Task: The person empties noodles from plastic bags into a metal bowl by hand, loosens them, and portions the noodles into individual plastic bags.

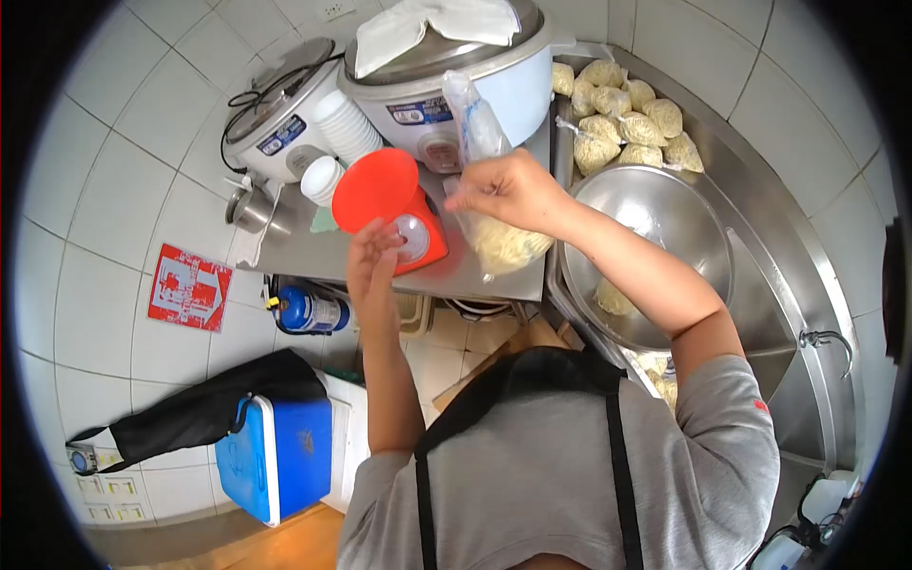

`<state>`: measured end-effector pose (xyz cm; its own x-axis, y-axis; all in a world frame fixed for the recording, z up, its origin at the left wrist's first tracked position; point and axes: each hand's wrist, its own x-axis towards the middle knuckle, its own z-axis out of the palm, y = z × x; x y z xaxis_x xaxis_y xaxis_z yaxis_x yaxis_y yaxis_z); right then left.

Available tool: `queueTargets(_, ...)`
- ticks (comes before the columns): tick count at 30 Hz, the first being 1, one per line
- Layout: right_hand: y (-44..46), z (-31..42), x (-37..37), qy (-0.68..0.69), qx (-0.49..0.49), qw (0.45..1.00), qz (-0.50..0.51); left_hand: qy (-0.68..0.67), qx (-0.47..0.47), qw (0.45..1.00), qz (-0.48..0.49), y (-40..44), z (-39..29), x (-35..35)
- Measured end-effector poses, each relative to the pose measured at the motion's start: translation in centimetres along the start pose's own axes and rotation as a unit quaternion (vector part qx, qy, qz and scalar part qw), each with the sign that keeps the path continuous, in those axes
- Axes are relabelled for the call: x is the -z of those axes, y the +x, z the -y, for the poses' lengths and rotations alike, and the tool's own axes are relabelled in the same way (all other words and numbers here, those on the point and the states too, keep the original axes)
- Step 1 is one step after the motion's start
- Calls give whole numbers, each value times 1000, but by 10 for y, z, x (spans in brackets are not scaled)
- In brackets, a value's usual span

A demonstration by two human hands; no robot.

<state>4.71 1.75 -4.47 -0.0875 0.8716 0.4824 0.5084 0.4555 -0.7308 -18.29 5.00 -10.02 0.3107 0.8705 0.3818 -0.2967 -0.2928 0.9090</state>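
My right hand (513, 193) is closed on the neck of a clear plastic bag (513, 249). Pale yellow shredded or noodle-like food fills the bag's lower end, and its loose top (475, 119) rises above my fingers. The bag hangs over the steel counter. My left hand (374, 249) is raised in front of a red kitchen scale (432, 249) with a round dial and a wide red pan (376, 188). Its fingers are loosely bent and apart, with nothing visible in them; I cannot tell whether they touch the scale.
Two large rice cookers (456, 85) stand behind, with stacked white cups (344, 123) nearby. To the right, a steel bowl (684, 218) sits in the sink area below several filled bags (627, 119). A blue cooler (285, 456) and fire extinguisher (309, 309) are at lower left.
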Motion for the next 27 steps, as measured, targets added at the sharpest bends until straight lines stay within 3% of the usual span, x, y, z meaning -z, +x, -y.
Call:
queueTargets(2,-6,-26,-13,-23,20,998,56,-34,8,998,50,14,20,1)
queueTargets(4,-8,-22,-9,-103,-4,990,100,45,-17,992,120,19,36,-8)
queueTargets(5,-2,-17,1,-88,28,990,105,55,-16,983,173,25,46,-19)
queueTargets(9,0,5,-6,-4,100,982,159,276,100,895,334,23,41,-52)
queueTargets(12,5,16,-15,-30,127,975,182,298,143,863,381,35,52,-64)
queueTargets(18,0,12,-35,-33,127,979,157,349,-66,901,250,18,87,-51)
queueTargets(23,-14,13,-44,-77,90,987,108,429,-198,853,221,19,90,-67)
queueTargets(26,-27,4,-63,-199,60,978,31,459,-244,829,206,21,90,-76)
queueTargets(27,-32,1,-63,-175,82,981,1,465,-256,823,201,24,90,-80)
